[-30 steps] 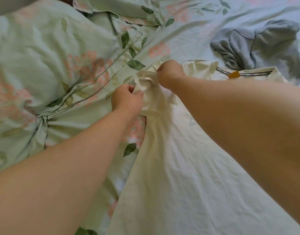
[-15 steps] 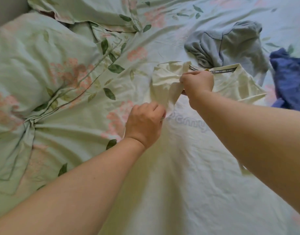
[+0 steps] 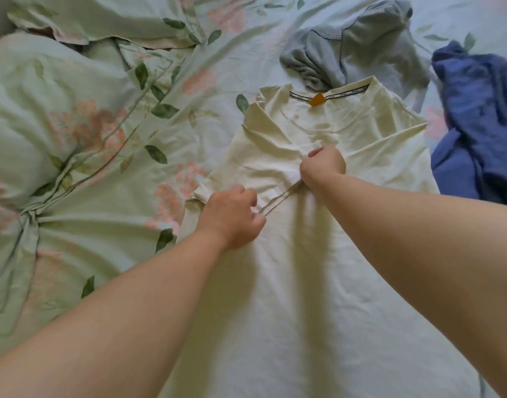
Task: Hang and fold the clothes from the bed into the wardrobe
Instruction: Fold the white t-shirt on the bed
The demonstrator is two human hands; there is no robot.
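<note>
Head view puts the cream shirt [image 3: 304, 297] flat on the bed [image 3: 246, 50], collar away from you, so take it as your landmark. Left of the shirt the floral duvet [image 3: 83, 225] lies bunched, its folds near the shirt's left edge, so you have little flat room on that side. Your left hand [image 3: 232, 219] is on the shirt's left part, fingers curled round the hem of the sleeve that is turned in over the chest. Your right hand [image 3: 324, 165], at the shirt's middle below the collar, pinches the other end of that same hem. By my reading the fold is only begun: one sleeve is in, the right sleeve lies spread out, and the body is unfolded and runs out of view toward you. Beyond the collar a grey garment [image 3: 361, 44] lies crumpled, touching the shirt's far edge. Right of the shirt a blue garment [image 3: 482, 116] is heaped just beside the right sleeve; both wait. No wardrobe shows, nor any bed edge.
</note>
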